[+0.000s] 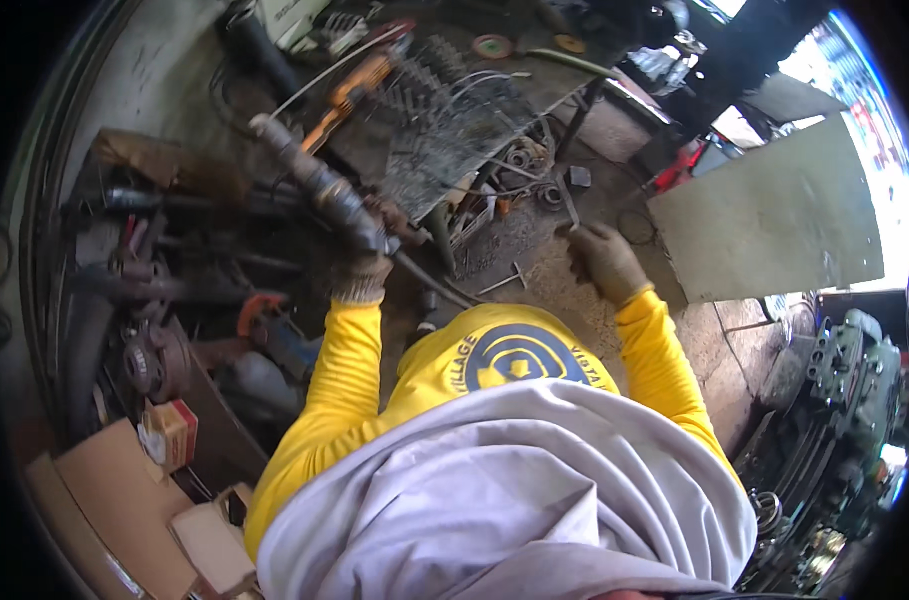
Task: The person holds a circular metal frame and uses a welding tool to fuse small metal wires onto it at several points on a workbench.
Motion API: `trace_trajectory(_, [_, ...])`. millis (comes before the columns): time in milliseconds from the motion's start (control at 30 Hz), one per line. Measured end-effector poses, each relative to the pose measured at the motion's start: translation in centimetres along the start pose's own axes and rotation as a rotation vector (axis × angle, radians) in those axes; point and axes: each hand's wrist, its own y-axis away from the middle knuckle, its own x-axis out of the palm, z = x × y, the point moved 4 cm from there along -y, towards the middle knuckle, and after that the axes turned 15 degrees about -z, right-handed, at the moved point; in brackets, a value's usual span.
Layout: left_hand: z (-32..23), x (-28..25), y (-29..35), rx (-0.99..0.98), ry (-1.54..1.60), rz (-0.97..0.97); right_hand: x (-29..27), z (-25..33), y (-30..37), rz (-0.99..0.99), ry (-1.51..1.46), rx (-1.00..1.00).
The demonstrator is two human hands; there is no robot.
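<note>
My left hand [362, 275], in a work glove, is closed around the near end of a thick metal pipe [334, 195]. The pipe slants away to the upper left, with a wider joint partway along it. Its far end lies near an orange-handled tool [354, 90]. My right hand [611, 262], also gloved, is closed on a slim metal bar [566, 203] that points up and away from it; the bar's exact kind does not show. Both arms wear yellow sleeves.
A dark metal worktable [444, 150] carries several springs or coils. Below it stands a bin of metal parts [474, 210]. A T-shaped rod [504, 280] lies on the floor. To the right are a metal sheet [774, 215] and an engine [844, 370]; cardboard [124, 500] sits lower left.
</note>
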Motion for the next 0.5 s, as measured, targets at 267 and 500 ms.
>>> trace_trajectory(267, [4.7,2.8,-2.2,1.187,-3.316,-0.334,6.2,2.7,1.1,-0.094,0.013,0.050])
trace_trajectory(500, [6.5,6.9,-3.8,1.677,-3.302,-0.709,10.6,12.3,1.9,-0.412,0.387,-0.139])
